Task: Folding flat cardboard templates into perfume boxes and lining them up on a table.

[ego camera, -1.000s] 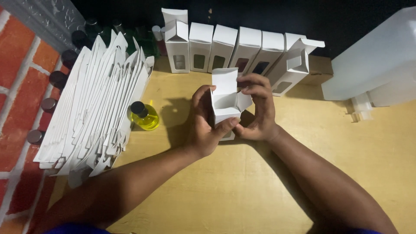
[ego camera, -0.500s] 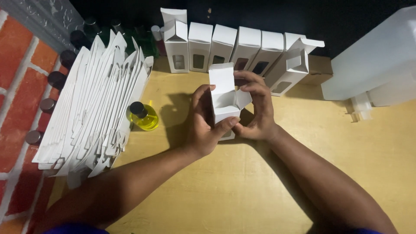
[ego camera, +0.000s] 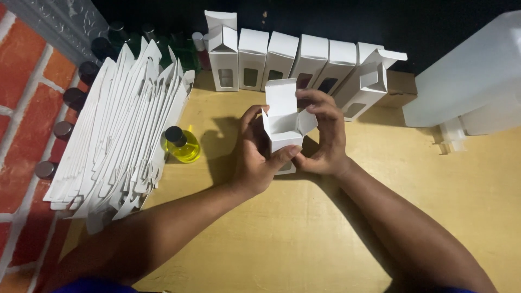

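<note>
Gripping a small white carton [ego camera: 283, 127] from both sides, the person kept it upright just above the wooden table [ego camera: 304, 228], at the middle of the desk, w/ its top flaps open and the tall lid flap standing up toward the back. Left hand [ego camera: 255, 154] was wrapped around the carton's left wall, thumb pressed across the front face near the bottom edge, so it was closed on the box & bracing it. Right hand [ego camera: 324, 135] was closed on the right side, fingers curled over the top rim by a side flap, prob. holding that flap out so the mouth stayed open. Both forearms came in low from the near edge, wrists bent inward, elbows apart.

Just left, a small bottle of yellow liquid [ego camera: 182, 145] w/ a dark cap stood on the table, apart from the hands. Beside it a stack of flat unfolded cartons [ego camera: 116, 130] leaned against the brick wall [ego camera: 27, 87]. Behind the hands, a row of finished window boxes [ego camera: 282, 57] stood along the back edge, a couple w/ lids open. A big translucent white jug [ego camera: 467, 76] lay at far right.
</note>
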